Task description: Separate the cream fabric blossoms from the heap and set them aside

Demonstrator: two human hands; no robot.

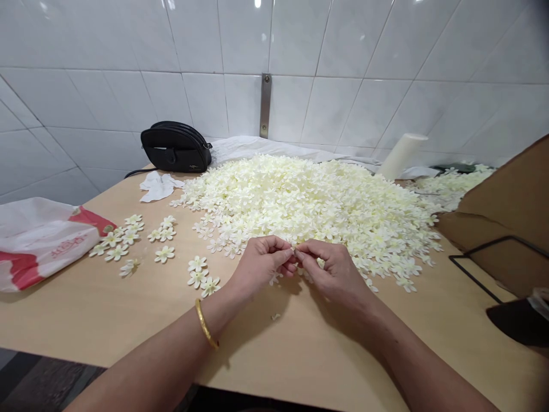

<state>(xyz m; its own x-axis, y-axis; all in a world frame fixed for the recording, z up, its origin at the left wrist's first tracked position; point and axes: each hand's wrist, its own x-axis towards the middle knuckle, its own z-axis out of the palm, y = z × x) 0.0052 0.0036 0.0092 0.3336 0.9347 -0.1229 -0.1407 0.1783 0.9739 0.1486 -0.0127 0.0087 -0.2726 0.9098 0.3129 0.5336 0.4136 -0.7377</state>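
A large heap of pale yellow-white artificial flowers covers the middle and back of the wooden table. At the heap's front edge, my left hand and my right hand meet, fingertips pinched close together. Whatever sits between the fingertips is too small to make out. A gold bangle circles my left wrist. Left of my hands lie a few separate flowers, with another flower group farther left. One tiny white scrap rests below my hands.
A black bag and a crumpled tissue are at the back left. A red-and-white plastic bag lies at the left edge. Behind the heap leans a white roll. Brown cardboard and a black wire frame stand right.
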